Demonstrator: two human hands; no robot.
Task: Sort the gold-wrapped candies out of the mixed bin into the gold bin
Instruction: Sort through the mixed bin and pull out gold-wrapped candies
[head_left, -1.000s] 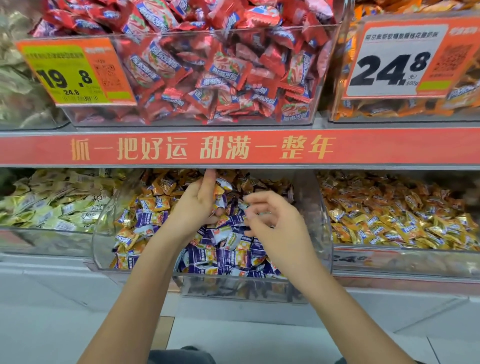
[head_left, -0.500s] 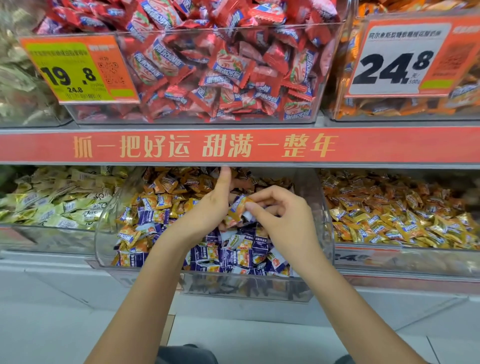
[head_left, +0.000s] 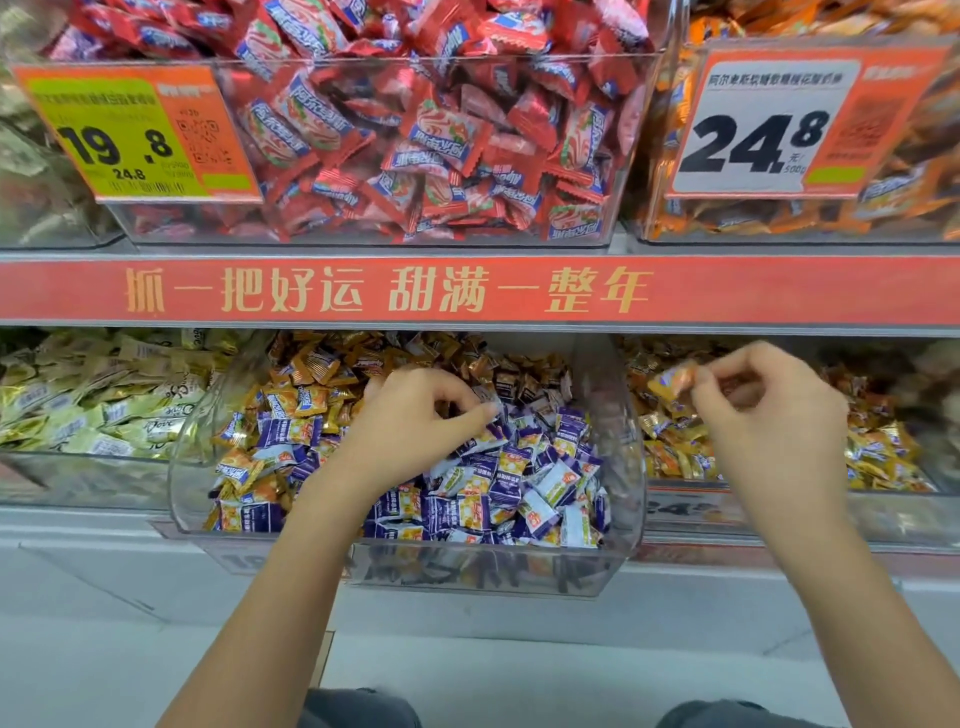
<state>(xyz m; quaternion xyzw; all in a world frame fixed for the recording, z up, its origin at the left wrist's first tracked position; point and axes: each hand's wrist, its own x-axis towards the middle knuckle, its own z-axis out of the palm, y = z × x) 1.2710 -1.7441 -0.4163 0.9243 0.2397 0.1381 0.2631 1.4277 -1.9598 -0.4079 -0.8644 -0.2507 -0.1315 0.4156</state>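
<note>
Over gold bin (head_left: 883, 499), right hand (head_left: 774, 415) pinches candy (head_left: 670, 382)

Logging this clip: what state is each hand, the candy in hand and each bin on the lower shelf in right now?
Right hand: pinches a gold-wrapped candy above the gold bin.
Left hand: in the mixed bin, fingertips curled on wrappers; grip unclear.
Mixed bin: holds purple and gold candies together.
Gold bin: filled with gold candies.
Pale-green bin: full, untouched.
</note>
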